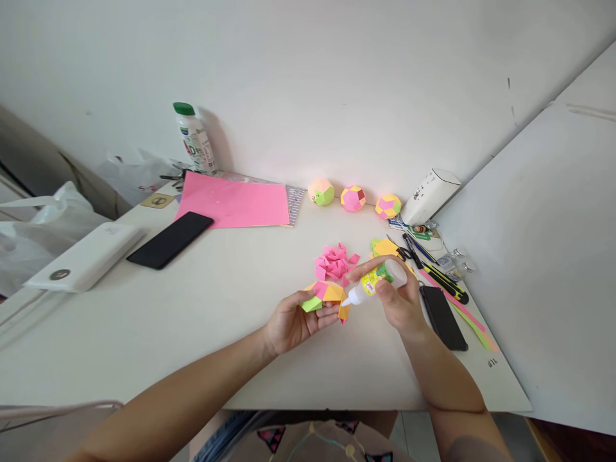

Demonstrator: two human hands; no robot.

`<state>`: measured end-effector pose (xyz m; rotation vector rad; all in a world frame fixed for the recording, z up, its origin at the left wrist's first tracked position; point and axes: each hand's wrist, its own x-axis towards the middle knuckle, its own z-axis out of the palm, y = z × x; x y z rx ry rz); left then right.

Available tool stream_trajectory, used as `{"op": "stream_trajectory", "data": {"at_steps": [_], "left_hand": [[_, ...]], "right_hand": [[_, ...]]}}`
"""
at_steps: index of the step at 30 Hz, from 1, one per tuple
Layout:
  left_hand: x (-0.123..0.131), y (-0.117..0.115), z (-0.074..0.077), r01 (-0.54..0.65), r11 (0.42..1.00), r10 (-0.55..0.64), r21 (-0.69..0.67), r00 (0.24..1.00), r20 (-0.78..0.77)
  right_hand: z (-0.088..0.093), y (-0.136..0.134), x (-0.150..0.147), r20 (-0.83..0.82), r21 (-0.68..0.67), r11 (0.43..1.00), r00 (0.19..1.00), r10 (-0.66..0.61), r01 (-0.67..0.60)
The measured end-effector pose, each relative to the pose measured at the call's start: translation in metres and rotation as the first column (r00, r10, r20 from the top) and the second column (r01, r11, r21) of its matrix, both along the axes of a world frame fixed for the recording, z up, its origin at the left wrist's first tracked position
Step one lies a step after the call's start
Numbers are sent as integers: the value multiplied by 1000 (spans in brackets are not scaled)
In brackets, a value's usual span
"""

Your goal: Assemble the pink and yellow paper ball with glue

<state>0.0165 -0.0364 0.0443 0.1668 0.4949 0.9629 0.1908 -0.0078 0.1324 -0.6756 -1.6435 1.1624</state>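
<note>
My left hand (pixel 298 321) grips a partly built paper ball (pixel 332 290) of orange, pink and green facets, thumb on top and fingers beneath. In my right hand (pixel 402 301) is a white glue bottle (pixel 370 282) with a yellow-green label, tilted so its nozzle points down to the left. The nozzle tip is at the ball's open right edge; whether it touches I cannot tell. Just behind lies a heap of folded pink paper pieces (pixel 334 261). Yellow and green paper pieces (pixel 384 247) lie partly hidden behind my right hand.
Three finished paper balls (pixel 353 198) line the wall. Pink paper (pixel 235 200), a black phone (pixel 171 240) and a white power bank (pixel 86 256) lie left. A cutter (pixel 445 282), scissors (pixel 403 253) and another phone (pixel 443 317) lie right. A bottle (pixel 196 141) stands at back.
</note>
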Motion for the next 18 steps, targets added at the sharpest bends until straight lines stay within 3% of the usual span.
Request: {"op": "stream_trajectory", "data": {"at_steps": [6, 18], "left_hand": [[0, 0, -1, 5, 1000, -5, -1, 1000, 4], [2, -1, 0, 12, 1000, -12, -2, 1000, 15]], "right_hand": [[0, 0, 0, 57, 3, 1000, 998, -25, 24], [-6, 9, 2, -195, -172, 981, 979, 50, -85]]}}
